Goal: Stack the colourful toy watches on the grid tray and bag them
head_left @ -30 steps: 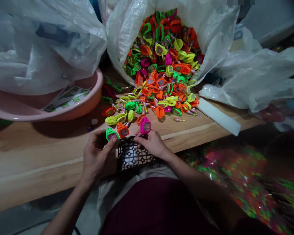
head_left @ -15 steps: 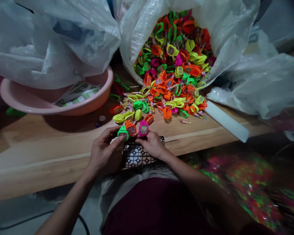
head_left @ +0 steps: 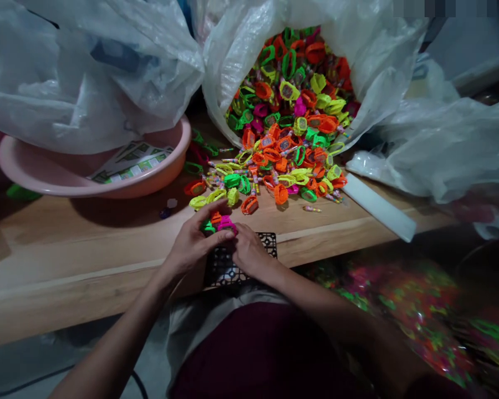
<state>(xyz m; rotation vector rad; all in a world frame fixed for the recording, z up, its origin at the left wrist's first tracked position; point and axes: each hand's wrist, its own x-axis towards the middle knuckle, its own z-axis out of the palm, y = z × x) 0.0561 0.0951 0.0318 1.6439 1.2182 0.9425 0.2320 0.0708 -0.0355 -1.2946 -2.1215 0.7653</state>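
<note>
Just above the black lattice panel (head_left: 249, 242), the hands had drawn closer than a moment before and now met over a small cluster of toy watches at the near edge of the worktop (head_left: 87, 238). The left hand (head_left: 193, 244) arched over the cluster, its fingers (head_left: 203, 213) half curled and lying across a pink watch (head_left: 227, 224), with a green watch (head_left: 208, 227) partly hidden beneath them. The right hand (head_left: 249, 255) curled up from below, its fingertips against the same pink watch. Neither hand was spread open, but the fingers hid the contact, so I could not tell whether either one had a firm grip. A second orange watch (head_left: 249, 205) lay loose just beyond them, near the foot of a bright heap of watches (head_left: 274, 160). That heap spilled from a white plastic sack (head_left: 357, 72). To the left stood a pink basin (head_left: 66, 191) holding printed sheets (head_left: 128, 163), and a white strip (head_left: 378, 208) lay to the right.
</note>
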